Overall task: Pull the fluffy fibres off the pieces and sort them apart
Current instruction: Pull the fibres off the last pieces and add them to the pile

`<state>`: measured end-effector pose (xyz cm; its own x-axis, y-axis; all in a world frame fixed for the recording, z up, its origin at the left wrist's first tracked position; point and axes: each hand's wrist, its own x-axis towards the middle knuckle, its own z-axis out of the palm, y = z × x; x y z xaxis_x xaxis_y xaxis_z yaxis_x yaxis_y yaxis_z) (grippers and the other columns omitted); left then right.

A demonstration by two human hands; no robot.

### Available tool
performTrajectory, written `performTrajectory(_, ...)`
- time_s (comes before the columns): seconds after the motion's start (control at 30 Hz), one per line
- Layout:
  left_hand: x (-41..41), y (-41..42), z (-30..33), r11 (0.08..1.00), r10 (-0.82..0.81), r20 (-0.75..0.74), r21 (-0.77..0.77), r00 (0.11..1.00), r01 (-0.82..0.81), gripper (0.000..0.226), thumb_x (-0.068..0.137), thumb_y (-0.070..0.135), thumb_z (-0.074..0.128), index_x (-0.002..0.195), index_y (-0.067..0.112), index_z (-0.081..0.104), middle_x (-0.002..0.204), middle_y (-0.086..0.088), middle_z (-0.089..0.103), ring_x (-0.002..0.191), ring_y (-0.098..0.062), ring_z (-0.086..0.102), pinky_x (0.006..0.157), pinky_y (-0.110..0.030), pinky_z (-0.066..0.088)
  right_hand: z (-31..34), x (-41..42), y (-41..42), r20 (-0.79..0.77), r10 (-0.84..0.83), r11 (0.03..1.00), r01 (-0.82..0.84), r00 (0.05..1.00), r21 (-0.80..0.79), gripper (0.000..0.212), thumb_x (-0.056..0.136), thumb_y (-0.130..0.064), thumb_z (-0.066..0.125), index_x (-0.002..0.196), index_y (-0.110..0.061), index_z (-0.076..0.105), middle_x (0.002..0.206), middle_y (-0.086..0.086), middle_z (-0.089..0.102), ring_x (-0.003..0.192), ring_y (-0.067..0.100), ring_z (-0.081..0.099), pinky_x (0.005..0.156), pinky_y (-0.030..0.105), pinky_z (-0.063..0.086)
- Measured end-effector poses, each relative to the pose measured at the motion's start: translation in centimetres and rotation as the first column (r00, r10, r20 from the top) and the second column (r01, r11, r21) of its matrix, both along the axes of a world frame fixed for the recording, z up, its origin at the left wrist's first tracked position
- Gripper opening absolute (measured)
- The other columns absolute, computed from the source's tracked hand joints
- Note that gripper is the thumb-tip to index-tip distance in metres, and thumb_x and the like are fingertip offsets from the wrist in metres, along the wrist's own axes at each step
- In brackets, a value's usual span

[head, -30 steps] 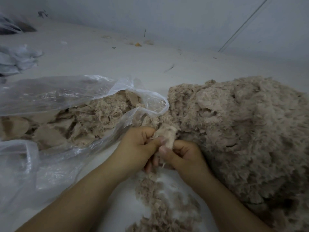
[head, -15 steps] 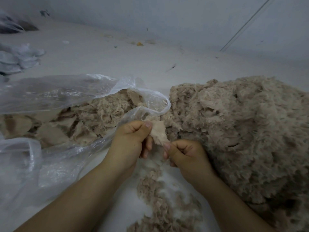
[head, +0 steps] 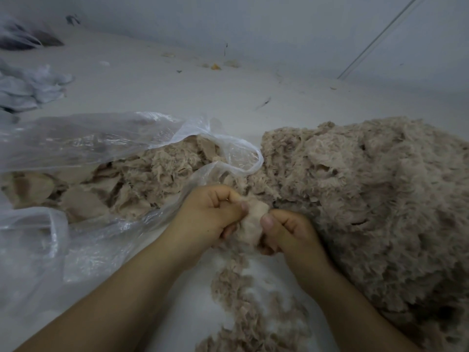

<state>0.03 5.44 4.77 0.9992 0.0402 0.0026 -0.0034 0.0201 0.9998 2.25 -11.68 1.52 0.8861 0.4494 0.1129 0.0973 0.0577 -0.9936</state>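
pale floor [head: 157,82]: left hand [head: 208,214] and right hand [head: 286,232] both pinch one fluffy piece [head: 252,222]. plucked fibres [head: 253,301] trail toward near edge; plastic bag [head: 76,138] part-filled at left; big pile [head: 368,199] at right, likely unsorted.

I see dim, flat, bluish light, no hard shadows. Faint glare on the plastic bag [head: 106,138]. Wide-angle bending at the edges; far corners soft, top-left dark clutter [head: 28,39] blurred.
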Motion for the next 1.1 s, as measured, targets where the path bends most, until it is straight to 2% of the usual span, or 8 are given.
performTrajectory(0.13, -0.2, -0.5, 0.0, 0.996, -0.064, 0.001, 0.057, 0.998, 0.064, 0.025, 0.091, 0.005, 0.061, 0.076, -0.014, 0.061, 0.041, 0.001, 0.044, 0.034, -0.004, 0.036, 0.037, -0.013, 0.029, -0.3, 0.1, 0.5, -0.012, -0.064, 0.998, 0.064, 0.998, -0.026, 0.028, 0.075, -0.054, 0.074, 0.083, -0.027, 0.077, 0.070, 0.009, 0.071, 0.061, 0.011, 0.064, 0.054, 0.024, 0.048)
performTrajectory(0.4, -0.2, -0.7, -0.5, 0.990, -0.104, 0.025, 0.101, 0.994, 0.100, 0.030, 0.088, 0.018, 0.067, 0.065, 0.001, 0.059, 0.048, 0.002, 0.048, 0.040, -0.005, 0.040, 0.040, -0.016, 0.033, -0.5, 0.1, 0.5, -0.036, -0.081, 0.997, 0.081, 0.996, 0.017, 0.021, 0.089, -0.032, 0.059, 0.081, -0.028, 0.078, 0.065, -0.006, 0.071, 0.057, 0.001, 0.064, 0.053, 0.015, 0.048)
performTrajectory(0.53, -0.4, -0.7, -0.4, 0.972, -0.202, 0.008, 0.124, 0.979, 0.199, 0.014, 0.082, 0.009, 0.075, 0.079, 0.000, 0.064, 0.058, 0.003, 0.063, 0.047, -0.005, 0.055, 0.045, -0.017, 0.043, -0.6, 0.2, 0.4, -0.064, -0.147, 0.989, 0.146, 0.987, -0.018, 0.028, 0.085, -0.045, 0.061, 0.084, -0.024, 0.078, 0.072, 0.005, 0.073, 0.064, 0.017, 0.067, 0.059, 0.032, 0.050)
performTrajectory(0.63, -0.3, -0.5, -0.5, 0.974, -0.208, -0.041, 0.084, 0.977, 0.211, 0.014, 0.087, 0.005, 0.069, 0.077, 0.001, 0.060, 0.060, -0.015, 0.064, 0.043, -0.019, 0.056, 0.043, -0.027, 0.043, -0.5, 0.2, 0.5, -0.078, -0.142, 0.990, 0.143, 0.987, 0.011, 0.034, 0.088, -0.040, 0.058, 0.081, -0.011, 0.075, 0.073, 0.020, 0.069, 0.067, 0.038, 0.066, 0.061, 0.043, 0.054)
performTrajectory(0.77, 0.1, 0.2, -0.4, 0.974, -0.223, -0.057, -0.041, 0.973, 0.221, 0.014, 0.080, 0.005, 0.071, 0.075, 0.004, 0.058, 0.056, -0.020, 0.062, 0.035, -0.023, 0.053, 0.041, -0.025, 0.043, -0.3, 0.1, 0.6, -0.084, -0.209, 0.978, 0.210, 0.974, 0.005, 0.042, 0.090, -0.045, 0.061, 0.076, -0.007, 0.072, 0.052, 0.003, 0.049, 0.047, 0.010, 0.046, 0.047, 0.024, 0.044)
performTrajectory(0.87, 0.1, 0.7, -0.2, 0.965, -0.258, -0.049, -0.055, 0.965, 0.256, 0.014, 0.069, 0.014, 0.076, 0.071, 0.007, 0.064, 0.053, -0.020, 0.061, 0.033, -0.023, 0.053, 0.039, -0.024, 0.044, -0.3, 0.1, 0.6, -0.067, -0.240, 0.971, 0.239, 0.969, -0.017, 0.047, 0.086, -0.047, 0.059, 0.070, -0.004, 0.068, 0.049, -0.001, 0.047, 0.048, 0.010, 0.045, 0.048, 0.027, 0.043)
performTrajectory(1.0, 0.4, 1.2, -0.4, 0.994, -0.100, 0.004, -0.041, 0.995, 0.100, 0.011, 0.078, 0.008, 0.072, 0.071, 0.007, 0.064, 0.052, -0.018, 0.059, 0.033, -0.023, 0.049, 0.038, -0.024, 0.041, -0.4, 0.2, 0.7, -0.132, -0.252, 0.967, 0.255, 0.959, 0.005, 0.047, 0.084, -0.044, 0.059, 0.077, 0.003, 0.065, 0.059, 0.020, 0.054, 0.055, 0.020, 0.051, 0.052, 0.030, 0.045)
performTrajectory(1.1, 0.5, 0.9, -0.5, 0.998, 0.034, 0.116, 0.055, 0.993, -0.040, 0.008, 0.084, 0.006, 0.071, 0.084, 0.011, 0.064, 0.065, -0.007, 0.063, 0.052, -0.021, 0.057, 0.045, -0.029, 0.047, -0.8, 0.4, 0.5, -0.046, -0.222, 0.975, 0.221, 0.974, -0.037, 0.039, 0.087, -0.044, 0.067, 0.068, -0.011, 0.070, 0.048, -0.004, 0.052, 0.046, 0.006, 0.048, 0.046, 0.021, 0.042)
